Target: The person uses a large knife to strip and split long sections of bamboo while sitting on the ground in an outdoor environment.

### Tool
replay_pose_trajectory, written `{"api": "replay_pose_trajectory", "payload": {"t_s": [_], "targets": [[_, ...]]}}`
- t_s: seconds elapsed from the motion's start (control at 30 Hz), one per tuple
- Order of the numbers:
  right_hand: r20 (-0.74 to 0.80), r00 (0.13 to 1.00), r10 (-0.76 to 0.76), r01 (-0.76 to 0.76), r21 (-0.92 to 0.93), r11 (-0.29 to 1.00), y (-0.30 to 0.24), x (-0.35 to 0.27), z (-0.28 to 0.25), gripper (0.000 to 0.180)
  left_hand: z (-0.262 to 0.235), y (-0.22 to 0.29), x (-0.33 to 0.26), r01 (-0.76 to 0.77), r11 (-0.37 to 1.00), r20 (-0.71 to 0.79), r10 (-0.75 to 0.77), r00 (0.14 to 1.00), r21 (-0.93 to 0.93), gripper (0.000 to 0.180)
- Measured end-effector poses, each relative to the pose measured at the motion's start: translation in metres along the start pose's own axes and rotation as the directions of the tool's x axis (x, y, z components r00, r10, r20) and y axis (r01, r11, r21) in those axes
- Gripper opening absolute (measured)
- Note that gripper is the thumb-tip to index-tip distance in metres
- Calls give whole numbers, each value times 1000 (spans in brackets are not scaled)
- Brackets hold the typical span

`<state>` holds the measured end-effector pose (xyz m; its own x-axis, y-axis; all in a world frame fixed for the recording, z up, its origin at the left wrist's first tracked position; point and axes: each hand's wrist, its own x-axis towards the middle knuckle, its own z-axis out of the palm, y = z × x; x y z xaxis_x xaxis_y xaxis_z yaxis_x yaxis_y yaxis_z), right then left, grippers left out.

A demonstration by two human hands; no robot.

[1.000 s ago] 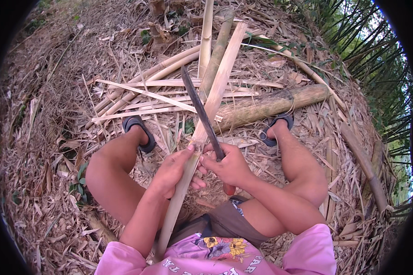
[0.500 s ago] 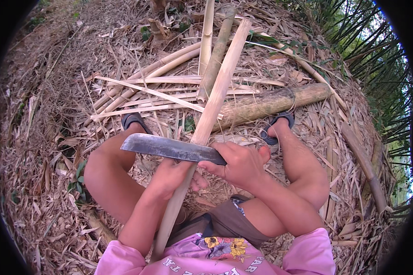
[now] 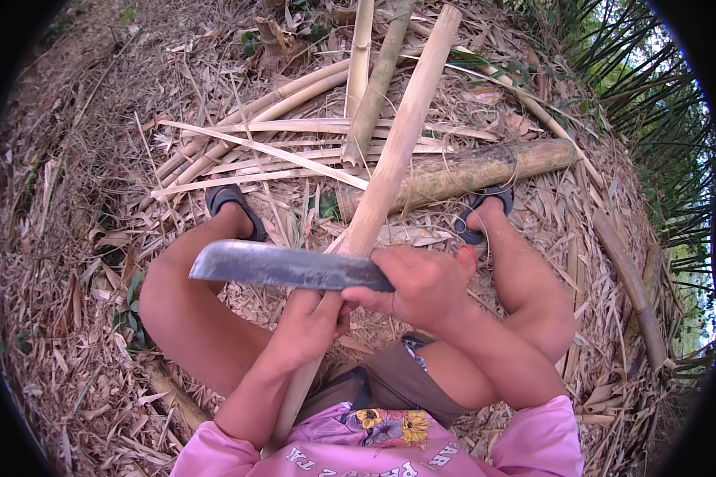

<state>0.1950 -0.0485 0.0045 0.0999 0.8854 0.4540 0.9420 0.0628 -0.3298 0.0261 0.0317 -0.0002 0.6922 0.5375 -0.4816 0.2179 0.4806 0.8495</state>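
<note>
Head view:
Right hand (image 3: 423, 285): fist closed around the handle of a broad knife (image 3: 286, 266), blade lying flat and pointing left.
Left hand (image 3: 314, 316): wrapped around a long bamboo strip (image 3: 398, 139).
Bamboo strip: runs from the lap far-right, passing under the knife.
Ground: thick bamboo pole (image 3: 461, 171) lies beyond, near a sandal (image 3: 232, 203).
</note>
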Motion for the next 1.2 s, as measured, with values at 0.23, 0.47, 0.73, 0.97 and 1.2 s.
{"api": "replay_pose_trajectory", "payload": {"t_s": [0.23,0.47,0.73,0.97,1.2], "targets": [[-35,977,208,-208,13,978,28,1,5,53,9,-1,-12,-89,979,-104,109,989,183,23],[21,961,276,-276,-10,961,52,3,-1,54,-2,-5,-27,-5,992,-49,12,999,126,20],[19,963,268,-268,-3,963,43,-2,0,53,-11,3,-36,121,983,99,-108,989,-140,22],[81,995,58,-58,-2,998,24,-6,-6,51,-9,5,-38,86,995,56,-82,995,-60,22],[20,1000,12,-12,-13,1000,16,-12,-5,57,-10,2,-39,65,997,78,-62,995,-40,23]]}}
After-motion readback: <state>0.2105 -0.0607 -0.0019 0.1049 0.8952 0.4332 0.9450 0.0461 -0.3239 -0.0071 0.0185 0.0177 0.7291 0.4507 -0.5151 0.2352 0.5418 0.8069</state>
